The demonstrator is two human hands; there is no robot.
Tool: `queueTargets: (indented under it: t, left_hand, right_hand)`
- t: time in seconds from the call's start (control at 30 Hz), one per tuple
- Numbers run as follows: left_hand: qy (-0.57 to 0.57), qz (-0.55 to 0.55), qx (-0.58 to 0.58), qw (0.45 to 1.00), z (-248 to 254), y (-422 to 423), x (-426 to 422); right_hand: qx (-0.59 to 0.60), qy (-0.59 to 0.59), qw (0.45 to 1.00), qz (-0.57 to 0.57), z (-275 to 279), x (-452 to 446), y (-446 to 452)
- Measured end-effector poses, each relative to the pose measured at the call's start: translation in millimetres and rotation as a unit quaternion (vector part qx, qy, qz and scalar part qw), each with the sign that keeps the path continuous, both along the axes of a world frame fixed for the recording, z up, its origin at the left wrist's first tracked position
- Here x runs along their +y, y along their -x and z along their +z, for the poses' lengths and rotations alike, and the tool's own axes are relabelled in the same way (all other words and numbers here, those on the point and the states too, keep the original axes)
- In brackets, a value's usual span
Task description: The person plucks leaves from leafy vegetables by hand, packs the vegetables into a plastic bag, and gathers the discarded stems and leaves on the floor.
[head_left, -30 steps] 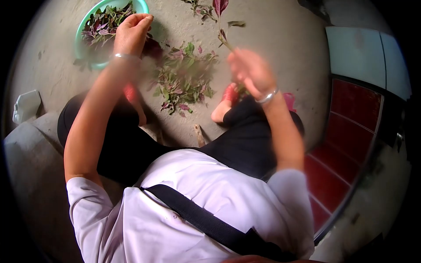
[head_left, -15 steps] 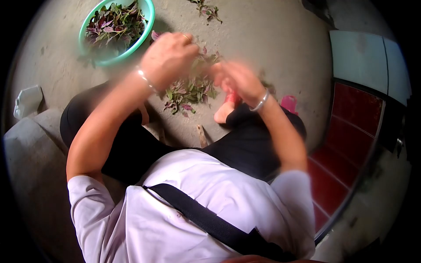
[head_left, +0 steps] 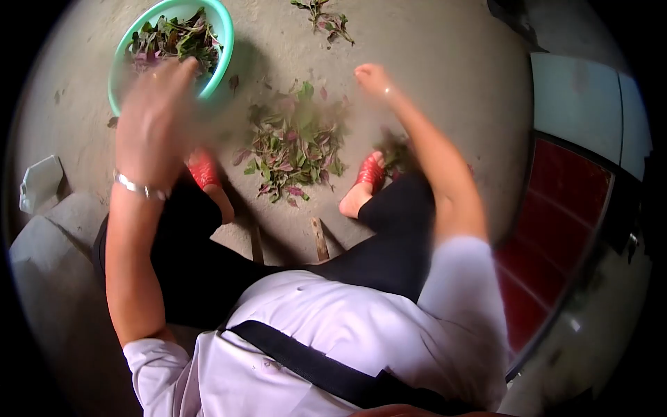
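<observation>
My left hand [head_left: 156, 111] is blurred above the near rim of a green plastic basin [head_left: 226, 52]. Its fingers are smeared, so any leaf in them is hidden. Inside the basin lie green and purple leafy greens [head_left: 184, 38]. My right hand [head_left: 375, 80] is raised over the floor, right of a loose heap of leafy greens [head_left: 295, 153]. The fingers of that hand are curled closed; what they may hold does not show. Part of the heap looks smeared, and it lies on the floor between my feet.
A few leafy sprigs [head_left: 330, 24] lie farther off, and another small bunch [head_left: 396, 153] sits beside my right red sandal [head_left: 372, 172]. A clear plastic container [head_left: 40, 184] stands at left. Red tiles [head_left: 556, 215] and a pale panel [head_left: 577, 104] line the right side.
My hands have moved apart from above the heap. The left has swung left to the basin, and the right has moved up and slightly right. The view has shifted a little.
</observation>
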State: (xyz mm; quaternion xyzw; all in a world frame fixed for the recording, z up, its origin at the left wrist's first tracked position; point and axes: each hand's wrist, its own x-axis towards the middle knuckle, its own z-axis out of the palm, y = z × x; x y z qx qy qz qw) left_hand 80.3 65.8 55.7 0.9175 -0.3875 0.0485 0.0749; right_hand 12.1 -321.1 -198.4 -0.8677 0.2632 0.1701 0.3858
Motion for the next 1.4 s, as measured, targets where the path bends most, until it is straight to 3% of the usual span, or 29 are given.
queueTargets:
  t: [0.27, 0.57, 0.63, 0.67, 0.77, 1.0, 1.1, 1.13, 1.23, 1.27, 1.4]
  left_hand:
    - [-0.093, -0.046, 0.228, 0.968, 10, 27, -39]
    - [-0.152, -0.036, 0.289, 0.945, -7, 15, -45]
    - [-0.149, -0.037, 0.288, 0.945, -6, 15, -43]
    - [-0.145, -0.036, 0.284, 0.947, -4, 16, -43]
    - [-0.12, -0.042, 0.266, 0.956, 4, 20, -43]
    - [-0.017, -0.072, 0.24, 0.968, 20, 43, -38]
    - [0.113, -0.072, 0.252, 0.958, 17, 51, -42]
    - [0.181, -0.07, 0.258, 0.946, 14, 56, -44]
    - [0.26, -0.007, 0.434, 0.862, 4, 61, -51]
    - [0.342, -0.015, 0.499, 0.796, -5, 61, -53]
    - [0.414, -0.007, 0.7, 0.582, 10, 65, -58]
  right_hand:
    - [-0.056, 0.096, 0.987, -0.119, -76, -18, -89]
    - [0.038, 0.194, 0.972, -0.129, -114, -14, -124]
    - [0.003, 0.179, 0.978, -0.11, -122, -20, -119]
    - [-0.015, 0.173, 0.98, -0.101, -112, -18, -117]
    - [-0.084, -0.166, 0.955, -0.231, -57, -10, -104]
    - [-0.169, -0.207, 0.963, -0.039, 118, 53, -38]
    - [-0.209, -0.224, 0.952, 0.006, 193, 87, 2]
    - [-0.242, -0.235, 0.941, 0.01, 215, 98, 16]
    - [-0.309, -0.257, 0.916, 0.013, 258, 118, 49]
    - [-0.331, -0.256, 0.909, 0.008, 268, 124, 60]
    - [-0.406, -0.21, 0.89, -0.006, 292, 145, 92]
